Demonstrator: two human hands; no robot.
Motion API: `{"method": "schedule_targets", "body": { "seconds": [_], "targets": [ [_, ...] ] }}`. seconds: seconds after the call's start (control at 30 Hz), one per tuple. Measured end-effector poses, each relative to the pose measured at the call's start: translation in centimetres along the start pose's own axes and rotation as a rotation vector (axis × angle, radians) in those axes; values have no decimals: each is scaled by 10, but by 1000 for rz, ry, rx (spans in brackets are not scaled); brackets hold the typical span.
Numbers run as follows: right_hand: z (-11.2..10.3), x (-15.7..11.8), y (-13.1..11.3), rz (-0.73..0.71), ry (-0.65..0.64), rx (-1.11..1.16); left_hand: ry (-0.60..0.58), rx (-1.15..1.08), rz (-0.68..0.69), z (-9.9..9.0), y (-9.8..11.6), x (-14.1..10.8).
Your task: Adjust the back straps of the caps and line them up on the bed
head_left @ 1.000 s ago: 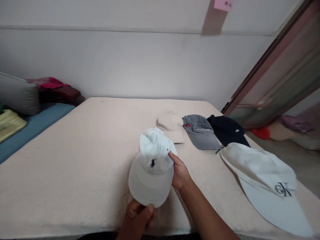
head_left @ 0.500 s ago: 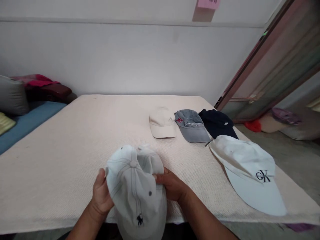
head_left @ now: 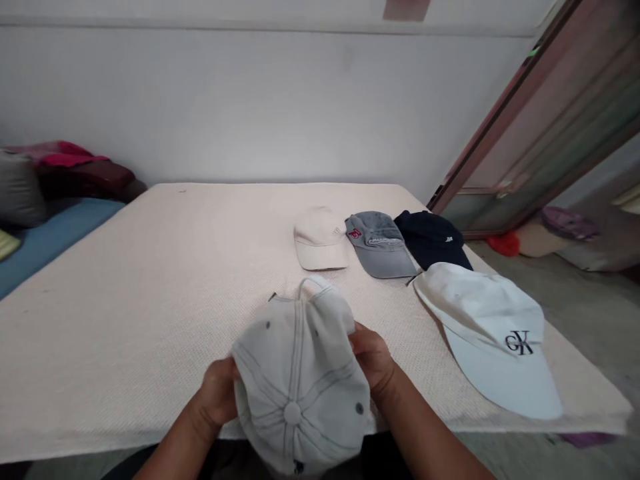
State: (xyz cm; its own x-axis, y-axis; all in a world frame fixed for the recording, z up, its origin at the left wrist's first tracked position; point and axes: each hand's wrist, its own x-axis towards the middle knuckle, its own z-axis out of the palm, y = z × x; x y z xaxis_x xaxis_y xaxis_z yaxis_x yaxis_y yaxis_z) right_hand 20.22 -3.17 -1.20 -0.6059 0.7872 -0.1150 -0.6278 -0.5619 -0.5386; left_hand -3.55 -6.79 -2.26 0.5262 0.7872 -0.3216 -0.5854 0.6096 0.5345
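A pale grey baseball cap (head_left: 305,373) with dark stitching is held at the table's front edge, its crown turned up and its back strap pointing away from me. My left hand (head_left: 220,390) grips its left side, the fingers partly hidden behind the fabric. On the opposite side, my right hand (head_left: 371,360) has hold of the cap's edge, fingers tucked under. The brim is out of sight at the bottom of the view; only part of a dark emblem shows there.
Beyond my hands on the cream-covered table (head_left: 150,300) lie a beige cap (head_left: 321,240), a grey-blue cap (head_left: 383,247) and a navy cap (head_left: 433,240). A large white cap (head_left: 493,333) sits at right. A wall (head_left: 250,107) stands behind; a blue mattress (head_left: 65,227) is at left.
The grey cap has tipped toward me and shifted right, so its crown and back strap show more and its front emblem less. Both hands moved right with it. The camera view tilted slightly down.
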Motion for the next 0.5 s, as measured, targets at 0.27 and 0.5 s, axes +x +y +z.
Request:
{"method": "schedule_targets", "body": {
  "seconds": [0.27, 0.5],
  "targets": [
    [-17, -6, 8, 181, -93, -132, 333, -90, 107, 13, 19, 5],
    [-5, -2, -11, 57, -81, -209, 175, 294, -70, 20, 2, 8]
  ]
}}
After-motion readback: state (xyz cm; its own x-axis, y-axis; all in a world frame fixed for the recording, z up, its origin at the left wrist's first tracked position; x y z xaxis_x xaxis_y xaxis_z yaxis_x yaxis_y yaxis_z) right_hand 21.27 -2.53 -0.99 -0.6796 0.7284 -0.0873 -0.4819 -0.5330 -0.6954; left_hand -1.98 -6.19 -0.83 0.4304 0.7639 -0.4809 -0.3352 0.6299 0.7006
